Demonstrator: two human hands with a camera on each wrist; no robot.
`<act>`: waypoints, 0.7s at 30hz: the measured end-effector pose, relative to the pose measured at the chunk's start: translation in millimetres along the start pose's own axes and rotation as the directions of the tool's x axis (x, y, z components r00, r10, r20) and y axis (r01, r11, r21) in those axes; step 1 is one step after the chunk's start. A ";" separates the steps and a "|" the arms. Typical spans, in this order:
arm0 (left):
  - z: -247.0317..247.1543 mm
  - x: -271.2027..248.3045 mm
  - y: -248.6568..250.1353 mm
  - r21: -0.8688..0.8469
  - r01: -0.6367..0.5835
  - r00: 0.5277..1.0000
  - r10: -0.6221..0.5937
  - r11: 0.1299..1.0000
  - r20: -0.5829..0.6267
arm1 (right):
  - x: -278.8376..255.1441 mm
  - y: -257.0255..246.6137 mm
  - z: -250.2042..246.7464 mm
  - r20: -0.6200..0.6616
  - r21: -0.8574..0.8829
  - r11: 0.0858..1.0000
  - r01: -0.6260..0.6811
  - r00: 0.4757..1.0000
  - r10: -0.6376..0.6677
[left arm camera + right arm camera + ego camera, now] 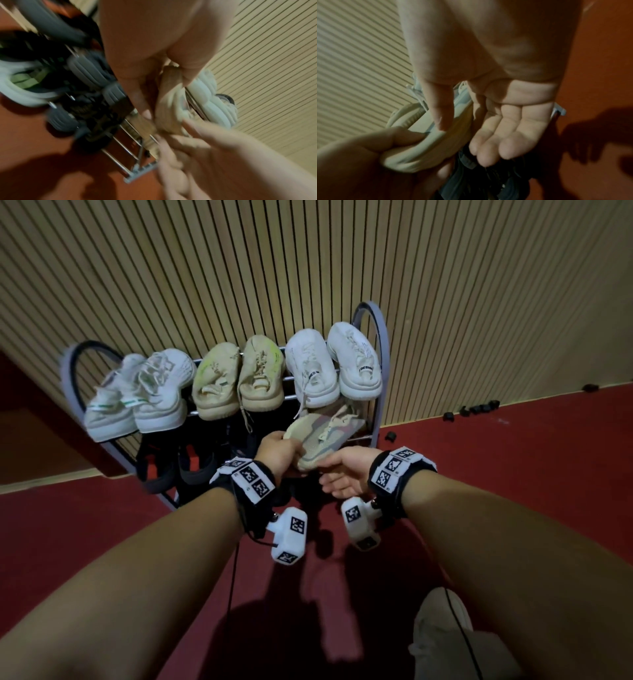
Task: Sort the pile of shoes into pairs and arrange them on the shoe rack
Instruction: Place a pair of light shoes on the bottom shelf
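Between our two hands we hold a beige and grey knit sneaker with cream laces, just in front of the right end of the rack's second shelf. Our left hand grips its heel end, fingers curled round the ribbed cream sole. Our right hand lies beside the sneaker: in the right wrist view the thumb rests on the sole's edge while the four fingers stretch out straight, palm bare, clasping nothing.

Behind it stands the grey metal shoe rack with arched side frames. On its top shelf sit three pairs, heels toward us: white sneakers with green stripes on the left, beige sneakers with neon yellow streaks in the middle, plain white knit sneakers on the right. Lower down on the left rest black sandals with red lining, partly in shadow.

Our rack stands on a dark red floor against a ribbed wooden slat wall. Small black objects lie scattered along the foot of the wall to the right; we cannot tell what they are.
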State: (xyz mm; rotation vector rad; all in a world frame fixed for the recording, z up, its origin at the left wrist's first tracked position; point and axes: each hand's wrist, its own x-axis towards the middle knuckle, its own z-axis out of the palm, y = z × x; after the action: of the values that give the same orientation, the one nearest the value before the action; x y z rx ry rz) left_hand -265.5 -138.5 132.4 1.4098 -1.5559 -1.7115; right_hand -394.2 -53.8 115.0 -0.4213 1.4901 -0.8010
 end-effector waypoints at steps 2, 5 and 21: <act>-16.6 -8.5 0.2 0.015 0.029 1.000 -0.029 0.999 0.011 | -7.7 -0.7 0.2 -0.053 -0.129 0.992 0.009 0.998 -0.016; -40.7 -21.2 -0.2 0.041 0.057 0.998 -0.058 0.998 0.010 | -25.1 -4.3 0.3 -0.162 -0.308 0.950 0.058 0.980 -0.113; -80.8 -46.3 -6.0 -0.007 0.058 0.997 -0.058 0.998 0.046 | -46.5 24.4 -16.2 -0.134 -0.940 0.339 0.039 0.872 -0.471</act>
State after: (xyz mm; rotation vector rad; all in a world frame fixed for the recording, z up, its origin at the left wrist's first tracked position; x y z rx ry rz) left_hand -175.4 -136.4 156.6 1.4343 -1.5448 -1.7941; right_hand -400.0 -1.2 129.8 -1.4852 2.2354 -0.1599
